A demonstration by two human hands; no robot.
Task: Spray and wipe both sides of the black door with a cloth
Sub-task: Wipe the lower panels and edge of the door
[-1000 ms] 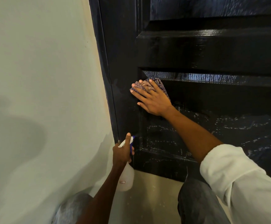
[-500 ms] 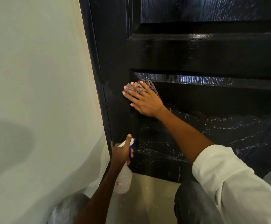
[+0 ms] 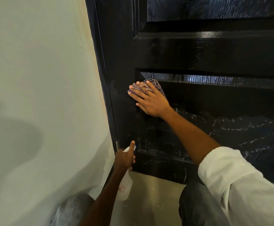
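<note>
The glossy black panelled door [image 3: 198, 53] fills the upper right, with white spray streaks across its lower recessed panel. My right hand [image 3: 151, 100] lies flat with fingers spread, pressing a checked purple cloth [image 3: 156, 84] against the upper left corner of that panel. Lower down, near the door's bottom left corner, my left hand [image 3: 124, 158] grips a translucent white spray bottle [image 3: 125, 186] with a blue trigger. The bottle's nozzle points at the door.
A pale wall [image 3: 40, 95] runs along the left, meeting the black door frame [image 3: 103, 79]. Beige floor [image 3: 151, 193] lies below the door. My knees in dark trousers [image 3: 198, 207] are at the bottom, close to the door.
The hands stay much as they were: the cloth is still held at the panel's upper left corner and the bottle low by the door. The view has shifted slightly.
</note>
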